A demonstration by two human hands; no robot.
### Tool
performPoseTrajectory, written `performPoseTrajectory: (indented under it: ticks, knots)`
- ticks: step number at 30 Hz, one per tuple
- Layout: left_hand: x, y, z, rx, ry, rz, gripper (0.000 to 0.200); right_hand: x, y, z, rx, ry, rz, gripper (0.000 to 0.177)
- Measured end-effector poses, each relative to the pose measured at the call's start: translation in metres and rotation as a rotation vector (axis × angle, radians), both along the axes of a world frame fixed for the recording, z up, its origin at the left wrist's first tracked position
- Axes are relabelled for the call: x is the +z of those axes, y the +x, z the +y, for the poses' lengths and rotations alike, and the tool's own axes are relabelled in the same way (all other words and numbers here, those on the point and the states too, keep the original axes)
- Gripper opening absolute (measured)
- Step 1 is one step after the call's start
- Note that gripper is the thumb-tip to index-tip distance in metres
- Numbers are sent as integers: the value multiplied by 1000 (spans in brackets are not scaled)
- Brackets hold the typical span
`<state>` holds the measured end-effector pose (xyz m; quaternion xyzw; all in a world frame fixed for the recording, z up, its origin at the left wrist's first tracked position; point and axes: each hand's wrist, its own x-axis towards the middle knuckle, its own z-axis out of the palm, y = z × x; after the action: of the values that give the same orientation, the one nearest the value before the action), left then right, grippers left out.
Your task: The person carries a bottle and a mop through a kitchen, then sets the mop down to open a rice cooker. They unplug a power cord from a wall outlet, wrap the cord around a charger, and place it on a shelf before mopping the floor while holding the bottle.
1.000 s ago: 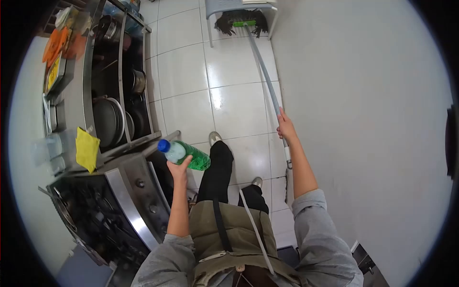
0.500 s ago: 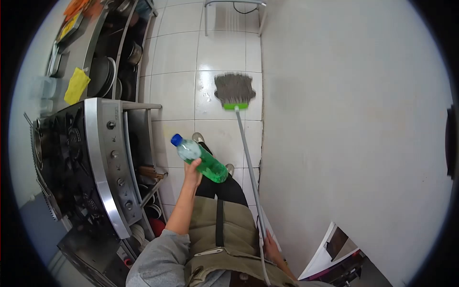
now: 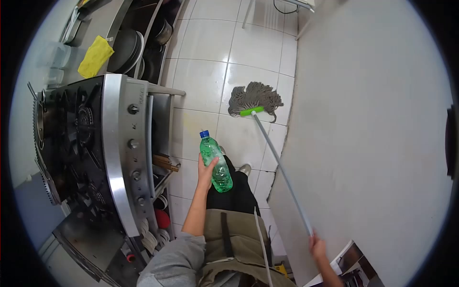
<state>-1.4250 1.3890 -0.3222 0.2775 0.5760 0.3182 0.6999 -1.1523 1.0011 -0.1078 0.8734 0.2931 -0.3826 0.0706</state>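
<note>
My left hand (image 3: 206, 174) is wrapped around a green plastic bottle (image 3: 216, 165) with a blue cap, held tilted in front of my legs. A thin tip shows on top of the cap. My right hand (image 3: 316, 245), low on the right beside the wall, grips the grey handle of a mop (image 3: 282, 167). The mop's green clamp and grey string head (image 3: 256, 95) rest on the white tiles, ahead and to the right of my feet. A faint yellowish patch (image 3: 191, 122) marks the floor beyond the bottle.
A steel gas stove (image 3: 126, 153) stands at my left, with shelves of pans (image 3: 126, 50) farther ahead. A yellow cloth (image 3: 95, 56) lies on the counter edge. The white wall (image 3: 373, 119) runs along my right. A metal-legged stand (image 3: 248, 12) is at the far end.
The bottle has turned more upright. My right hand has swung out to the right with the mop handle, which now slants more. The mop strings have bunched, and the camera view has shifted.
</note>
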Motion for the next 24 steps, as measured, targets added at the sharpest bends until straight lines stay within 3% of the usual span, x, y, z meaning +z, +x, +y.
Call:
performPoseTrajectory:
  ticks: [3,6,12,16,19,24]
  knots:
    - [4,-11,32,-82,-15,117,47,-6,44,63,118,47,-7,40]
    - [-22,-27,57,-122,-105,137,48,-8,72,157,352,62,-32,40]
    - [-49,-26,93,-204,-221,140,53,-57,101,331,634,133,-79,41]
    - [-101,-15,95,-291,-155,256,67,-106,63,434,645,148,-2,40]
    - [-101,0,101,-373,-121,300,62,-170,24,477,639,261,65,41]
    - [-103,19,110,-507,-102,476,68,-191,-20,543,648,253,31,41]
